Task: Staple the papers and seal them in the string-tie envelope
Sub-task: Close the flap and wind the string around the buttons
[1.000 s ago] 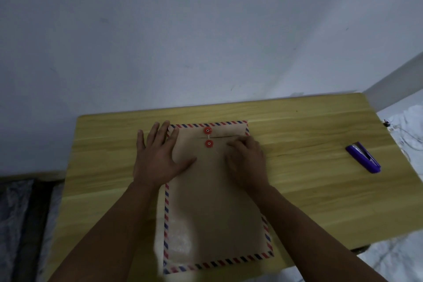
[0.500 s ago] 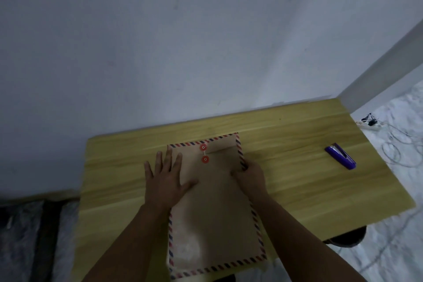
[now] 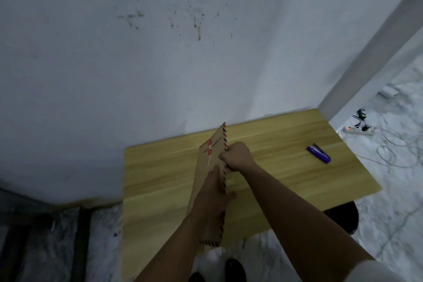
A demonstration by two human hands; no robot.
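Since half a second ago, the brown kraft string-tie envelope with the red-and-blue striped border (image 3: pixel 209 181) has come up from lying flat on the light wooden table (image 3: pixel 286 167); it now stands tilted on its left long edge, and the camera looks higher up the wall.

From the left: the left hand (image 3: pixel 211 199) lies against the envelope's face, about the middle of its length. Its fingers look rather straight, but the picture is blurred there, so I cannot tell if the thumb goes round the edge. Above it are the two red round buttons (image 3: pixel 210 146) with a thin white string hanging from the lower one. The right hand (image 3: pixel 235 155) has its fingers curled and pinches the raised right edge just below the flap. Well apart to the right, a purple stapler (image 3: pixel 318 154) lies on the table.

I judge the envelope to be light and thin; it bends easily, and the paper face may slide under a flat palm. It seems better to hold it by the long edges, near the top, with a pinch, and keep away from the string and buttons.
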